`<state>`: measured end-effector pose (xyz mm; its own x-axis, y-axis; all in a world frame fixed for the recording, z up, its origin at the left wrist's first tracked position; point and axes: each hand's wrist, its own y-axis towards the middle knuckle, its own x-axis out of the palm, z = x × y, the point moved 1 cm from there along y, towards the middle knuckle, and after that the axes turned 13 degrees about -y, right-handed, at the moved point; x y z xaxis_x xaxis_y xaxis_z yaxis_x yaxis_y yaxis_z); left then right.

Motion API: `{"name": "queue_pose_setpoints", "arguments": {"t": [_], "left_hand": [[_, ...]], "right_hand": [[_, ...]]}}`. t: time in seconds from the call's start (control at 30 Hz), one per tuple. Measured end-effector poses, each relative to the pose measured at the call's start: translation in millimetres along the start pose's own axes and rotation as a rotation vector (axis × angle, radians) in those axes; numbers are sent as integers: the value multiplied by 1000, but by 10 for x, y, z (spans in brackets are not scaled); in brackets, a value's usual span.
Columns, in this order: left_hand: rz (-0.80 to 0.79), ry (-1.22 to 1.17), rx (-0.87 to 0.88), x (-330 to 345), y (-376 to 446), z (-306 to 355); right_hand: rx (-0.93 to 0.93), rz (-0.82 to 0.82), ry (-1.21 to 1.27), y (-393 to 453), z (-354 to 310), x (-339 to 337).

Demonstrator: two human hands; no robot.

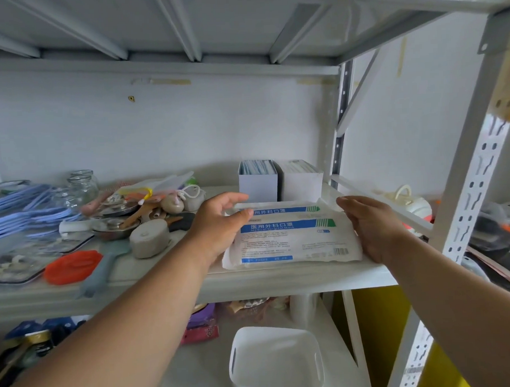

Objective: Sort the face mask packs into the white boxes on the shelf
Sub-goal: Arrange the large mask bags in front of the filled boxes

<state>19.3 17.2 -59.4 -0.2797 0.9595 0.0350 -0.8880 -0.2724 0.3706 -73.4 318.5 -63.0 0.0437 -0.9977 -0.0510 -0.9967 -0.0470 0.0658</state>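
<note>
At the frame's centre, a stack of mask packs lies on the shelf. The left hand grips its left edge, thumb on top. The right hand holds the right edge, fingers curled around it. Two white boxes stand just behind, upright, already holding packs.

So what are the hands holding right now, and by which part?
Both hold the stack of mask packs lying on the shelf: the left hand grips its left edge, thumb on top, and the right hand holds its right edge.
</note>
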Motion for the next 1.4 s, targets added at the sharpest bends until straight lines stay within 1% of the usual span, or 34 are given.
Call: {"name": "queue_pose_setpoints", "arguments": {"t": [0.07, 0.1, 0.23, 0.33, 0.4, 0.5, 0.57, 0.63, 0.67, 0.8, 0.9, 1.03, 1.2, 1.4], "left_hand": [[24, 65, 53, -2, 87, 28], [32, 97, 72, -4, 151, 64], [0, 133, 161, 32, 460, 278], [-18, 169, 200, 112, 719, 293], [-6, 187, 225, 151, 926, 234], [48, 157, 236, 189, 1171, 138], [71, 95, 205, 191, 1261, 17], [64, 5, 158, 173, 1297, -68], [52, -24, 137, 151, 1325, -92], [-2, -18, 102, 68, 1398, -85], [-40, 49, 66, 79, 1451, -130], [-7, 202, 60, 87, 1484, -234], [52, 287, 112, 33, 1494, -283], [85, 374, 169, 6, 1506, -312]], "right_hand": [[30, -34, 18, 90, -26, -6], [19, -49, -15, 126, -68, -1], [-132, -27, -223, 391, -266, -11], [-233, -75, -360, 586, -454, 65], [-286, -117, -373, 750, -567, 138], [-369, -139, -356, 975, -715, 260], [-404, -165, -367, 1085, -732, 320], [-433, -154, -404, 1178, -643, 332], [-441, -142, -400, 1222, -584, 317], [-451, -126, -402, 1347, -389, 229], [-474, -91, -398, 1434, -346, 191], [-446, -98, -412, 1443, -312, 230], [-408, -76, -438, 1429, -297, 224], [-395, -73, -488, 1402, -250, 231]]}}
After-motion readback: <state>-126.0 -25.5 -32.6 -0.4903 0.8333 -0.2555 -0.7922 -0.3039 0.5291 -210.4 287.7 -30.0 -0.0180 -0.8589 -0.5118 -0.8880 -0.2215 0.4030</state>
